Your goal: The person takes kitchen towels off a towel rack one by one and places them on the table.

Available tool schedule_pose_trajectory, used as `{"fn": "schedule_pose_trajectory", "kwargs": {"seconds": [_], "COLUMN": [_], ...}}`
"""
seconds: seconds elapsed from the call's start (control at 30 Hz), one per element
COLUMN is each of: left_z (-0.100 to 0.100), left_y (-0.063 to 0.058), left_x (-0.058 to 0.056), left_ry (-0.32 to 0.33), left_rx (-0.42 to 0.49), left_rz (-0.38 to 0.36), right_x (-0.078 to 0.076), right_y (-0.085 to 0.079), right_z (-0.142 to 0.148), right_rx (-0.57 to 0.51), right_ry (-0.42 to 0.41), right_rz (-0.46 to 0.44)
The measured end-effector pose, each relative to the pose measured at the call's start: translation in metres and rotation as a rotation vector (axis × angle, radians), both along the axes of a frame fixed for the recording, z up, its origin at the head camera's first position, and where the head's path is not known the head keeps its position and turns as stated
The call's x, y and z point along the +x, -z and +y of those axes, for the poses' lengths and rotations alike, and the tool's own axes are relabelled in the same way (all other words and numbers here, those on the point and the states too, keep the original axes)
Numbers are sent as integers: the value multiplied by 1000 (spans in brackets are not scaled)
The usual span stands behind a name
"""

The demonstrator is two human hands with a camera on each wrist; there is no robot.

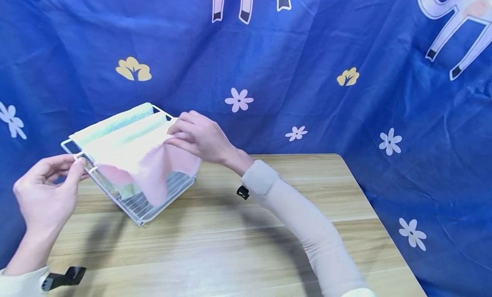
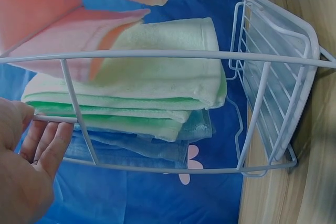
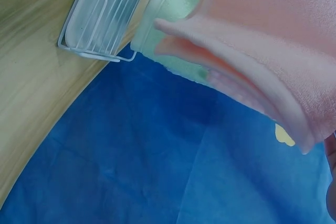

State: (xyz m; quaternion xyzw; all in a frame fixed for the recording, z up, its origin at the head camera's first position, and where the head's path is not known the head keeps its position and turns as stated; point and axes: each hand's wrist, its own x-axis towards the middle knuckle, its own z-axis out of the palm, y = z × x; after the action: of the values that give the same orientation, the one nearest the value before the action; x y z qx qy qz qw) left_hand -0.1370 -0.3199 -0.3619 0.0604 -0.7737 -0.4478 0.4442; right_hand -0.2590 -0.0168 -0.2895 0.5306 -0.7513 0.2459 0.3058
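Note:
A white wire drying rack (image 1: 139,208) stands at the left of the table, with folded towels hung over its upper bars. My left hand (image 1: 50,190) holds the rack's side, thumb and fingers around a short bar in the left wrist view. A pink towel (image 1: 153,181) drapes over the front bar, and my right hand (image 1: 201,137) pinches its upper edge. Behind it hang a pale green towel (image 2: 173,66) and a blue towel (image 2: 131,148). In the right wrist view the pink towel's layers spread apart; only a sliver of the hand shows there.
A slatted tray (image 2: 286,82) forms the rack's base. The wooden table (image 1: 215,246) runs to the right and front. Blue patterned cloth (image 1: 276,88) hangs behind the table and along its right side.

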Motion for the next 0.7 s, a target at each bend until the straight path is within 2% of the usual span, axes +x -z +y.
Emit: {"fn": "schedule_pose_trajectory", "kwargs": {"seconds": [0.2, 0.5, 0.7], "left_z": [3, 3, -2], "left_y": [0, -2, -2], "left_x": [8, 3, -6], "left_ry": [-16, 10, 25], "left_rx": [-7, 4, -1], "left_rz": [-5, 5, 5], "right_x": [4, 3, 0], "right_y": [0, -1, -3], "right_z": [10, 22, 30], "right_rx": [-40, -89, -105], "right_ry": [-19, -20, -15], "right_rz": [0, -8, -20]}}
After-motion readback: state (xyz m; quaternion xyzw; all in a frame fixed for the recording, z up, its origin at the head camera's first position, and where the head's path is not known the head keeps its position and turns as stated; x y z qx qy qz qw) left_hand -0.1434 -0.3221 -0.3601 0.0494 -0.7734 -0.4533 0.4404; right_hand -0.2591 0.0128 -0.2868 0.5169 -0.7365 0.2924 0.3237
